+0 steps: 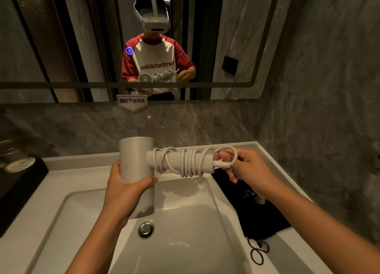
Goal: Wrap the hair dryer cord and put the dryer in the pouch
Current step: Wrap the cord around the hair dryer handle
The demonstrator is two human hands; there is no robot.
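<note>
Both bare forearms reach in from the bottom edge over a white rectangular sink basin [78, 212]. The left hand [123, 183] wraps its fingers round the barrel of a pale grey cylindrical hair dryer [136, 156], held above the basin. The barrel's long axis runs up and down in the frame, while its handle [176, 159] juts out sideways to the right (roughly level). A white cord [191, 160] is coiled in several turns along that handle. The right hand [246, 171] pinches the last loop of cord at the handle's free end. A black fabric drawstring pouch [257, 212] lies flat on the counter right of the basin, below the right hand.
</note>
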